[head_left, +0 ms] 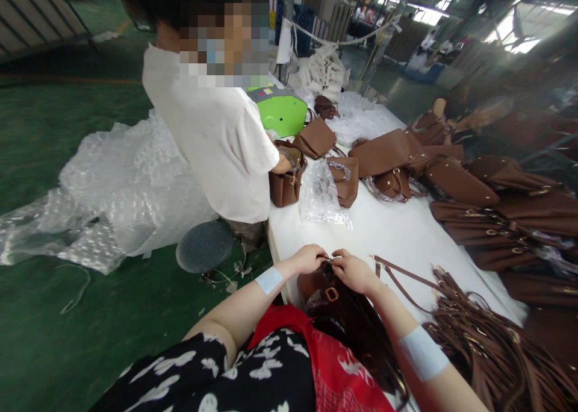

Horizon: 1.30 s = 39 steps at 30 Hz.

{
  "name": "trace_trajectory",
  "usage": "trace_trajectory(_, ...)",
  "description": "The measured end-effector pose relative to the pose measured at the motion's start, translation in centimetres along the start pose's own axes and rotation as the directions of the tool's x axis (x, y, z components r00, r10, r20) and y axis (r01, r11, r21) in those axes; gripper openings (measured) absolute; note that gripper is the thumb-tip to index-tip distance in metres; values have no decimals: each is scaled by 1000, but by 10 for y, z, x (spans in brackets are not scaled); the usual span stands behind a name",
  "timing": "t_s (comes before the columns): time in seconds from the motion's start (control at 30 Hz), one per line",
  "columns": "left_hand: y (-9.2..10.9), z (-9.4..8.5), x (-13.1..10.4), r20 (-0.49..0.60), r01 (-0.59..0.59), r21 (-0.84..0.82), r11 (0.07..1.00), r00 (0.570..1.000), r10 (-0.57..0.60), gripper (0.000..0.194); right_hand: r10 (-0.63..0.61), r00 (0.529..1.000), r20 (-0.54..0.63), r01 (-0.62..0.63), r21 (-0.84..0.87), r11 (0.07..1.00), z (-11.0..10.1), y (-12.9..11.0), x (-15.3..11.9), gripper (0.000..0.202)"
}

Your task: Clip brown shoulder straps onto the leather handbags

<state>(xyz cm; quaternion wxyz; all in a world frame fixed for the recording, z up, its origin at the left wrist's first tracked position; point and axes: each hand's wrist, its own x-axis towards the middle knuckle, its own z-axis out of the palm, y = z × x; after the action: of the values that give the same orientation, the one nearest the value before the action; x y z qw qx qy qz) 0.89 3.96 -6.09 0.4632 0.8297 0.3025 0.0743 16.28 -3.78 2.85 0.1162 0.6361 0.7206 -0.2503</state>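
A dark brown handbag (356, 315) with a gold buckle lies at the table's near edge, against my body. My left hand (309, 259) pinches at its far end, with the fingertips closed on a small part there. Close beside it my right hand (355, 272) is closed on the same spot, and the two sets of fingertips nearly meet. The small part between them is too fine to make out; it looks like metal hardware or an edge. To the right of my right hand lies a thin brown strap (397, 266).
Brown straps (487, 340) are heaped at right, with brown bags (465, 183) piled behind. Across the white table (383, 231), a co-worker in a white shirt (212, 135) reaches into a bag (284, 189) near a green machine (284, 115). Bubble wrap (130, 177) and a stool (205, 247) stand left.
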Motion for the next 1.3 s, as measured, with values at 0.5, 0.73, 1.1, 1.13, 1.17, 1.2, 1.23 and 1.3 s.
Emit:
trace_trajectory(0.5, -7, -13, -11, -1, 60, 154, 986, 998, -60, 21, 237, 962, -133, -245, -45, 969, -9, -37, 10, 25)
trace_trajectory(0.73, -10, -12, -5, 56, 173, -639, 750, 982, -178, 34, 328, 915, -234, -276, 229, 934, -3, -10, -18, 22)
trace_trajectory(1.1, 37, 3, 3, -12, 93, -865, 494, 979, -205, 39, 417, 893, -167, 31, 949, 313, 49, 16, -19, 36)
trace_trajectory(1.13, 36, 4, 3, 2, 112, -858, 502, 977, -214, 39, 423, 892, -161, 25, 951, 308, 50, 16, -20, 37)
trace_trajectory(1.17, 34, 5, 3, 18, 127, -849, 512, 977, -213, 38, 428, 890, -160, 19, 949, 315, 51, 17, -22, 37)
trace_trajectory(1.2, 34, 6, 2, 35, 139, -840, 525, 978, -203, 38, 430, 888, -165, 12, 942, 335, 51, 16, -23, 38)
trace_trajectory(1.23, 33, 6, 1, 53, 148, -828, 541, 981, -187, 38, 428, 887, -173, 4, 930, 368, 51, 16, -25, 39)
trace_trajectory(1.3, 34, 5, -1, 84, 154, -799, 581, 986, -145, 36, 408, 890, -203, -9, 887, 461, 48, 14, -28, 39)
